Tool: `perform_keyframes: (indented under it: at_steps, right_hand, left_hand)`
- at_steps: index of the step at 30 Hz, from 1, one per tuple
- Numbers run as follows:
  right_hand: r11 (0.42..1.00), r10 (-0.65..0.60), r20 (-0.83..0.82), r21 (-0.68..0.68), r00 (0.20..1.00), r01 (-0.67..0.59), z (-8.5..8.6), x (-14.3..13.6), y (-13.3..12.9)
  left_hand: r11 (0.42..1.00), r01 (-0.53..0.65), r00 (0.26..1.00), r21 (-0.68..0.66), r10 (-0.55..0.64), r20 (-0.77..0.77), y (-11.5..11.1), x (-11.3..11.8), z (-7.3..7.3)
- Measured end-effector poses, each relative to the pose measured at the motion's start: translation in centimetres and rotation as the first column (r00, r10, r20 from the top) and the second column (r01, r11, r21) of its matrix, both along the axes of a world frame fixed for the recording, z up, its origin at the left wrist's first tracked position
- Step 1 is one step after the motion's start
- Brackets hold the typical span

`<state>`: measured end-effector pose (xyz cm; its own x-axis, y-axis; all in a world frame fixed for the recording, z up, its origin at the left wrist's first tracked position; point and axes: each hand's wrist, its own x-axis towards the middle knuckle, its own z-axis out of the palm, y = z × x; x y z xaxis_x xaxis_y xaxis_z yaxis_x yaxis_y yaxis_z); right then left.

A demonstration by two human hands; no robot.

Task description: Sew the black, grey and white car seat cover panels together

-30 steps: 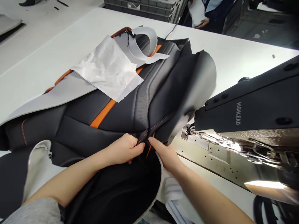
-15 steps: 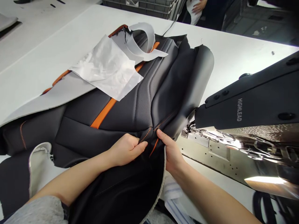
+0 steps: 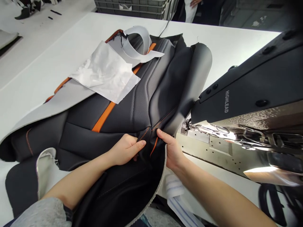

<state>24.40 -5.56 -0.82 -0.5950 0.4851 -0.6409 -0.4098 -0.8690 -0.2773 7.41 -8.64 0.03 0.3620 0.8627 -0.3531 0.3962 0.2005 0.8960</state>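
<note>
A black leather-like seat cover (image 3: pixel 127 113) with orange strips and orange stitching spreads over the white table and hangs toward me. My left hand (image 3: pixel 127 149) is closed on a fold of it, thumb on top beside a stitched seam. Just to the right, my right hand (image 3: pixel 171 149) pinches the cover's edge, its thumb at the stitch line; the fingers underneath are hidden. Between the thumbs runs a thin orange piping (image 3: pixel 154 146). On the cover lies a crumpled whitish sheet (image 3: pixel 106 72), and behind it a grey foam-backed piece with a loop (image 3: pixel 139 33).
A dark sewing machine (image 3: pixel 246 85) marked HIGHLEAD stands at the right, its needle area (image 3: pixel 186 126) close to the cover's edge. Grey crates (image 3: pixel 134 8) stand beyond the white table (image 3: pixel 71 37). Another person's hand (image 3: pixel 195 2) shows at the top. A striped white cloth (image 3: pixel 177 195) hangs below my right wrist.
The view has shifted slightly, so the sewing machine appears farther left. Both hands keep their hold on the seat cover, with hardly any movement against it.
</note>
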Motion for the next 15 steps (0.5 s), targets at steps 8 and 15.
perform_keyframes:
  at_steps: [8, 15]
  right_hand:
    - [0.889, -0.242, -0.154, 0.359, 0.958, 0.283, -2.7, 1.8, 1.5]
    - [0.72, -0.41, 0.039, 0.627, 0.911, 0.297, -3.7, 1.2, 0.2]
  left_hand:
    - [0.877, -0.366, 0.845, 0.311, 0.453, -0.283, 4.3, 0.5, -1.2]
    - [0.963, 0.119, 0.93, 0.241, -0.023, -0.368, 1.7, -4.4, 4.5]
